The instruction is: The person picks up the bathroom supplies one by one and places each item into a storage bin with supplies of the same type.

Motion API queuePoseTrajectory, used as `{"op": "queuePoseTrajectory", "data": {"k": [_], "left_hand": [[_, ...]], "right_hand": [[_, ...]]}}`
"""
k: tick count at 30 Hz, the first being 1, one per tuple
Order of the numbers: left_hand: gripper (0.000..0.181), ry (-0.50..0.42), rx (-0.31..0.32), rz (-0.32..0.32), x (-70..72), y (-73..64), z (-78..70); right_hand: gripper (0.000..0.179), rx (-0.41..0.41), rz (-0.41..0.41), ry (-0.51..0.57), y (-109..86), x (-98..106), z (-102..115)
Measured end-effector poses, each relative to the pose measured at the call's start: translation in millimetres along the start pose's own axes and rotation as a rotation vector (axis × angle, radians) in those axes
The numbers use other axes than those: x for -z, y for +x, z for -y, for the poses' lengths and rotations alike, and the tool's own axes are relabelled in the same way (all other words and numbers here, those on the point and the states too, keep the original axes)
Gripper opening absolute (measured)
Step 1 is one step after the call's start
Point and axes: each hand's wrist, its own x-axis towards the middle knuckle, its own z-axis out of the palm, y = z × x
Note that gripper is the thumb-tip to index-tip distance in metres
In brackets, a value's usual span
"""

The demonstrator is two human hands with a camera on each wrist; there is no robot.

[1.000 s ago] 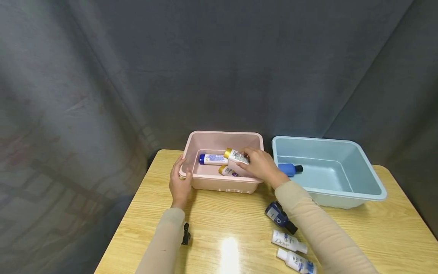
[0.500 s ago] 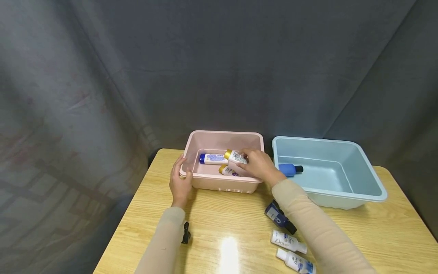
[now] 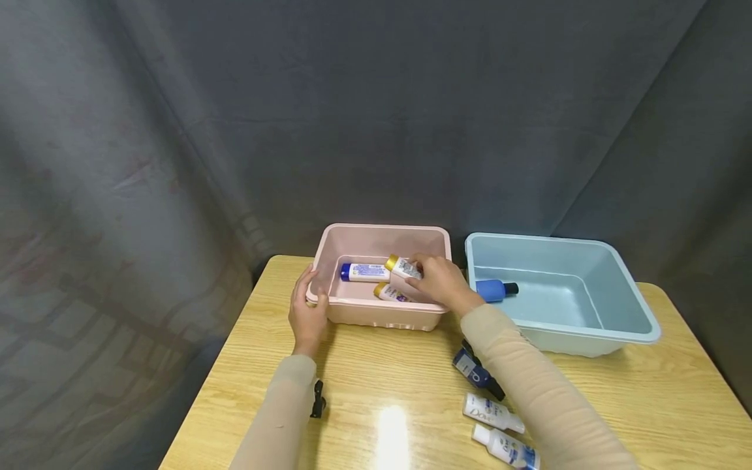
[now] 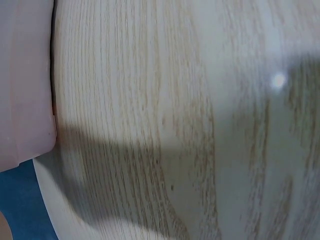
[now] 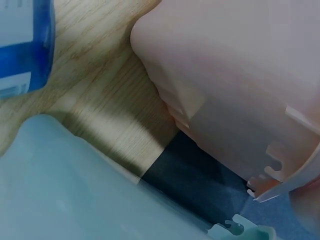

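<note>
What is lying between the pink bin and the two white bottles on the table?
The head view shows a dark blue bottle between the pink bin and white bottles; the dark piece beyond it is unclear.

your left hand grips the pink bin by its front left corner, and your right hand holds a gold-capped white bottle over it, near a blue-capped tube and a second gold-capped bottle. to your right, a blue bottle lies in the light blue bin. nearer you on the table lie a dark blue bottle and two white bottles.
</note>
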Motion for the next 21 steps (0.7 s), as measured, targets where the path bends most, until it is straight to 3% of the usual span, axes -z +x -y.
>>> {"op": "queuePoseTrajectory", "data": {"k": [10, 21], "left_hand": [[0.041, 0.002, 0.008, 0.004, 1.4, -0.3, 3.9], [0.041, 0.001, 0.011, 0.008, 0.7, 0.4, 4.1]], "right_hand": [[0.028, 0.029, -0.110, 0.086, -1.0, 2.1, 1.9], [0.030, 0.015, -0.083, 0.100, -5.0, 6.6, 6.6]]}}
